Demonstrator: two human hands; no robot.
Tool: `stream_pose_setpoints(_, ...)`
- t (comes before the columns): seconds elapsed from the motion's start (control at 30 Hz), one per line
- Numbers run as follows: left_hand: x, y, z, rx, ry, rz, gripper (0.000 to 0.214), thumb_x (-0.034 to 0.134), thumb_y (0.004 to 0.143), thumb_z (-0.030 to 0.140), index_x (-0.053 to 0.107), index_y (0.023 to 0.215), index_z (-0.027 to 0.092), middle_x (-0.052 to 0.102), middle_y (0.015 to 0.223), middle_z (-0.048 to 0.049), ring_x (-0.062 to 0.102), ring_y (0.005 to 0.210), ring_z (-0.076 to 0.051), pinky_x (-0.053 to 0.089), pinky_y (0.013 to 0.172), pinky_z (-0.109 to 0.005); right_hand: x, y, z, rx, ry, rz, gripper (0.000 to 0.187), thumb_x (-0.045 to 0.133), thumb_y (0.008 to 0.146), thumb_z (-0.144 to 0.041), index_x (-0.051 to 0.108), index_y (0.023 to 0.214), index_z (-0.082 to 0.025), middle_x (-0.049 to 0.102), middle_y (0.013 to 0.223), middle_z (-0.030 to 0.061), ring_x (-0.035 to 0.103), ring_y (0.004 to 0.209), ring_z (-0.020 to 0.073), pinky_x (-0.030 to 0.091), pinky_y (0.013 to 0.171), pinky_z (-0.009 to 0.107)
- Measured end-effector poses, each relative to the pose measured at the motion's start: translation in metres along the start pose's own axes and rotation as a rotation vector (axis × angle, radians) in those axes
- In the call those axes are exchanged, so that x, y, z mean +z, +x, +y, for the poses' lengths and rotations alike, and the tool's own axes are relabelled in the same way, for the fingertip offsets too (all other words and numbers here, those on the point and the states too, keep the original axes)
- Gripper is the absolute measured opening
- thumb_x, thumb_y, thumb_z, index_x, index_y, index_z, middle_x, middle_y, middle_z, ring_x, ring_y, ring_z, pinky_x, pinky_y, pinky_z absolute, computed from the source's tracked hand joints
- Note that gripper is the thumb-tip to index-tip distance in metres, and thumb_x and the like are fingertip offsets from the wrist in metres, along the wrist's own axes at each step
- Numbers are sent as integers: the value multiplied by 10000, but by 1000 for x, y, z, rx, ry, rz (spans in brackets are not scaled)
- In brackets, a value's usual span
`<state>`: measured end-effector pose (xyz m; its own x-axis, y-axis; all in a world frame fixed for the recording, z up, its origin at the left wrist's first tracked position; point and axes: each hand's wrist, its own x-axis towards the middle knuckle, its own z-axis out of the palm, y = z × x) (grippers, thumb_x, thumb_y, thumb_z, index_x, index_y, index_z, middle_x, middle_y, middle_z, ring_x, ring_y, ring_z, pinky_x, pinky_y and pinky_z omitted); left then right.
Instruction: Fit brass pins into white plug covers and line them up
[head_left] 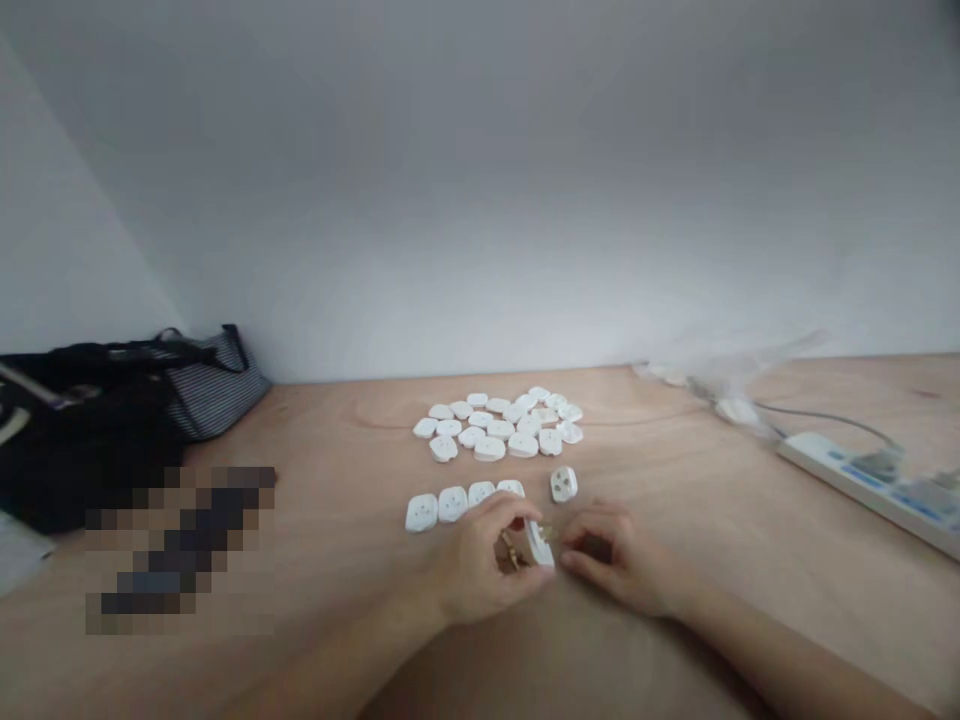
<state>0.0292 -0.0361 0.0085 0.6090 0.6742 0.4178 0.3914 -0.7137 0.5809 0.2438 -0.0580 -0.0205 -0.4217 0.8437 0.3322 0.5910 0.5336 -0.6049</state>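
My left hand (pixel 480 560) grips a white plastic plug housing (pixel 538 543), turned on its edge between thumb and fingers. Small brass-coloured parts (pixel 513 551) show in the gap inside that hand. Another brass-coloured bit (pixel 546 533) sticks out from the housing's right side. Close to it, my right hand (pixel 619 560) is curled with thumb and forefinger nearly together; whatever they pinch, if anything, is too small to make out. Just beyond the hands lies a white plug cover with holes (pixel 564 484). Several similar white pieces (pixel 452 504) form a row behind my left hand.
Many loose white plug pieces (pixel 499 429) lie grouped farther back on the wooden table (pixel 337 520). A white power strip (pixel 862 485) and clear plastic bag (pixel 735 385) are at right. A black bag (pixel 82 430) stands left, near a blurred-out dark object (pixel 195 540).
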Motion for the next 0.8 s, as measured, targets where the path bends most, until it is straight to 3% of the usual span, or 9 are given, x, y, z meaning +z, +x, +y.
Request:
stream_pose_setpoints(0.3, 17, -20, 1, -8, -59, 55, 338, 653, 636, 133, 533, 942, 206, 624, 984, -48, 599, 885, -204, 486, 787, -312, 2, -3, -2, -45, 34, 68, 45, 583, 807, -237, 604, 809, -198, 624, 756, 32, 557, 736, 181, 425, 697, 331)
stream_pose_setpoints(0.4, 14, -21, 3, -53, -37, 32, 372, 650, 637, 143, 519, 978, 215, 629, 938, -33, 601, 835, -198, 491, 741, -305, 1, -4, -5, -93, 37, 81, 154, 551, 844, -264, 622, 974, -220, 645, 789, 40, 567, 756, 191, 416, 744, 362)
stream_pose_setpoints(0.5, 12, -22, 3, -106, -34, 14, 424, 659, 636, 151, 496, 1020, 228, 630, 931, -19, 605, 830, -196, 489, 739, -308, 0, -3, -9, -171, -1, 11, 280, 487, 895, -267, 581, 1159, -271, 671, 862, 46, 571, 791, 198, 386, 775, 382)
stream_pose_setpoints(0.63, 14, -25, -2, -122, -39, 49, 469, 679, 649, 173, 474, 1068, 225, 625, 978, -34, 605, 880, -210, 487, 779, -333, -2, -2, -15, -210, -64, -91, 289, 537, 869, -325, 611, 1141, -261, 648, 749, 44, 549, 726, 199, 378, 706, 362)
stream_pose_setpoints(0.8, 17, -25, -5, -135, -57, 80, 538, 670, 634, 148, 445, 1115, 232, 611, 1032, -48, 600, 940, -223, 491, 827, -350, 1, -4, -18, -146, 73, 2, 309, 572, 841, -347, 609, 1129, -240, 659, 921, 68, 566, 848, 219, 419, 775, 368)
